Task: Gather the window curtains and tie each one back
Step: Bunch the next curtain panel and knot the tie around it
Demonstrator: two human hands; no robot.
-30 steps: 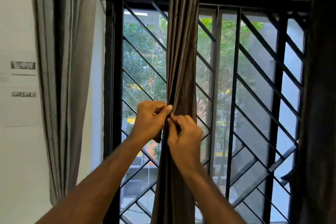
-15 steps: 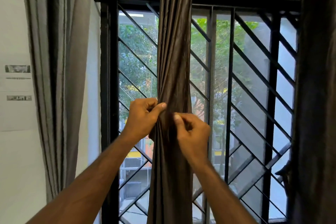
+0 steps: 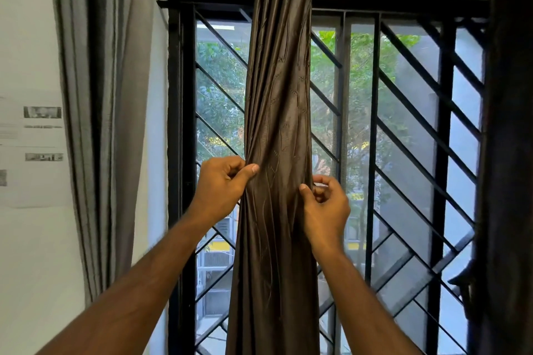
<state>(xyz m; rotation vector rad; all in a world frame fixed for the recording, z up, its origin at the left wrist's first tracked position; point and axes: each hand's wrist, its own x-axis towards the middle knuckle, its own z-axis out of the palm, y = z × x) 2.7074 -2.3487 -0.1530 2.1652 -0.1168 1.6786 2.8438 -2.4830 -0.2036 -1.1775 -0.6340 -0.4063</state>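
Note:
A brown satin curtain hangs bunched in front of the middle of the barred window. My left hand pinches its left edge between thumb and curled fingers. My right hand pinches its right edge at about the same height, slightly lower. Between the two hands the cloth is spread flat and wider than above. A grey curtain hangs loose at the left of the window. A dark curtain hangs along the right edge of the view.
Black window frame with a diagonal metal grille stands right behind the brown curtain. White wall at left carries printed sheets. A dark hook-like fitting sticks out by the right curtain. Trees and buildings show outside.
My hands have moved apart, from touching at the middle of the brown curtain to its two edges, and the cloth between them has spread wider.

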